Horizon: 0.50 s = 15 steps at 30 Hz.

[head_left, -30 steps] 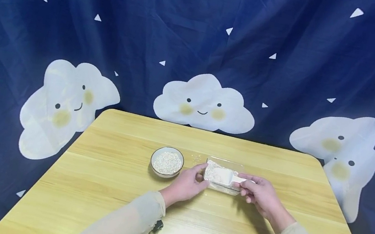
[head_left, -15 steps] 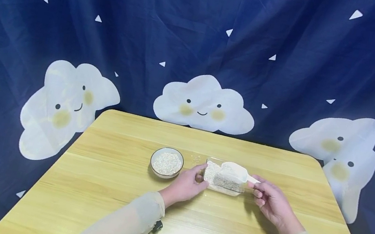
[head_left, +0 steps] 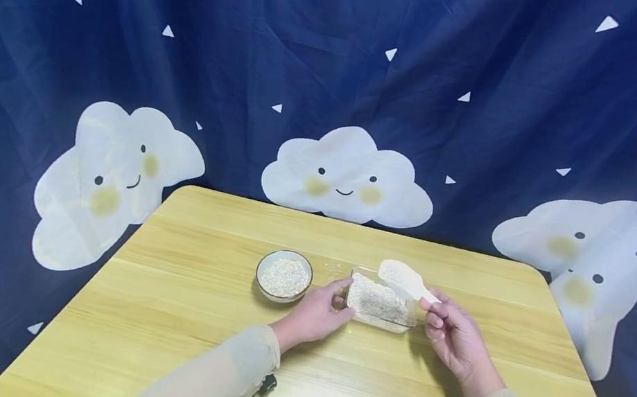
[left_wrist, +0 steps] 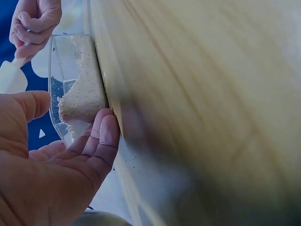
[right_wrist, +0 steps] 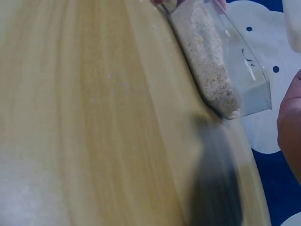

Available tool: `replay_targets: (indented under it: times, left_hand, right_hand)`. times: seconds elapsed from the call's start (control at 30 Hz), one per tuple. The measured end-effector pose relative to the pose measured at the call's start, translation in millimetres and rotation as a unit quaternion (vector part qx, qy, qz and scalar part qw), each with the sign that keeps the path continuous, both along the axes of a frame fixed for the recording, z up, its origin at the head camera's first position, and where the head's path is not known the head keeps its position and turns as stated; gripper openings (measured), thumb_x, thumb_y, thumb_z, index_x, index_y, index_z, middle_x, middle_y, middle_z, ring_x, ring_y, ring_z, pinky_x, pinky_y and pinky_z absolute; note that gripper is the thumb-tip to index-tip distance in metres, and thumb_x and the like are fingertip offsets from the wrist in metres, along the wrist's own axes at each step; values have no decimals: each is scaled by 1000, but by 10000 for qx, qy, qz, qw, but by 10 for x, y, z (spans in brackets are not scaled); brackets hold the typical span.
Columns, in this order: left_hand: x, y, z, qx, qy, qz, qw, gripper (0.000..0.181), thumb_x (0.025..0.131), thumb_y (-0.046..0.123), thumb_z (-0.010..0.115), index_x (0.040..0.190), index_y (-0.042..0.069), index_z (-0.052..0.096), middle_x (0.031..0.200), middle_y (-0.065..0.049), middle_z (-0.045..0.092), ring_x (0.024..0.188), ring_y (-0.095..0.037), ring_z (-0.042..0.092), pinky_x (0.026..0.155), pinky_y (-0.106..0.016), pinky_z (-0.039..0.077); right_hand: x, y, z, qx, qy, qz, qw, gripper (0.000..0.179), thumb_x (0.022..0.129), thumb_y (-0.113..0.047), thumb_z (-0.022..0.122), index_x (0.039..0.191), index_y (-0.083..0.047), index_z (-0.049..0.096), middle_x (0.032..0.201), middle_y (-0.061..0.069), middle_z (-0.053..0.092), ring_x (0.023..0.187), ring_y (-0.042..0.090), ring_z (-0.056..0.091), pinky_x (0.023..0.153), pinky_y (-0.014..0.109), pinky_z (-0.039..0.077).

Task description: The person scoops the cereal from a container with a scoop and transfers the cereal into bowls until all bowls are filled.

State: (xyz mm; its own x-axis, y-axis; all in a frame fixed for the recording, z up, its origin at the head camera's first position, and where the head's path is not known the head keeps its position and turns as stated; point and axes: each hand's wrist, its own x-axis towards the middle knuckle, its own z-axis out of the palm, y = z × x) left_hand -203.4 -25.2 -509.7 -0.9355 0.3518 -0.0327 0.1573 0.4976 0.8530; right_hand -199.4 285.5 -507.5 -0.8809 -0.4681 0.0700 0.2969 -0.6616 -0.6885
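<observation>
My right hand (head_left: 457, 341) pinches the handle of a white scoop (head_left: 402, 279) between thumb and fingers. The scoop is raised over the far right part of a clear rectangular container (head_left: 411, 318), with some pale flakes in its bowl. Pale flakes like oats (left_wrist: 87, 92) partly fill the container, banked unevenly. My left hand (head_left: 314, 316) holds the container's left end, thumb at the near corner and fingers round the end; the left wrist view shows its fingertips (left_wrist: 109, 132) low by the table. In the right wrist view only part of my right hand (right_wrist: 291, 125) shows.
A dark-rimmed bowl (head_left: 259, 287) of the same pale flakes stands left of the container. A few loose flakes (head_left: 334, 269) lie on the wooden table (head_left: 199, 305). Behind the table hangs a blue curtain (head_left: 333, 32) with clouds.
The scoop has come up out of the flakes and tilted, its bowl now higher and toward the far side. My right hand moved right with it. My left hand stays at the container.
</observation>
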Motion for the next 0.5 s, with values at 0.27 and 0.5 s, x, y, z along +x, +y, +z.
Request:
replay_targets:
  times: [0.27, 0.5]
  left_hand:
    - [100, -23, 84, -26, 110, -88, 9999, 72, 103, 32, 70, 167, 18, 39, 134, -17, 73, 56, -8, 56, 51, -27, 55]
    - [257, -447, 341, -658, 1799, -113, 9814, 53, 106, 36, 64, 156, 22, 56, 151, -3, 66, 123, -20, 67, 111, -45, 57]
  right_hand:
    - [2, -15, 8, 454, 66, -254, 9986, 36, 111, 5, 27, 135, -6, 51, 107, 6, 81, 74, 1, 61, 57, 10, 36]
    - [-3, 11, 50, 821, 109, -247, 9963, 34, 111, 4, 33, 136, -6, 53, 108, 5, 83, 74, 0, 60, 57, 10, 40]
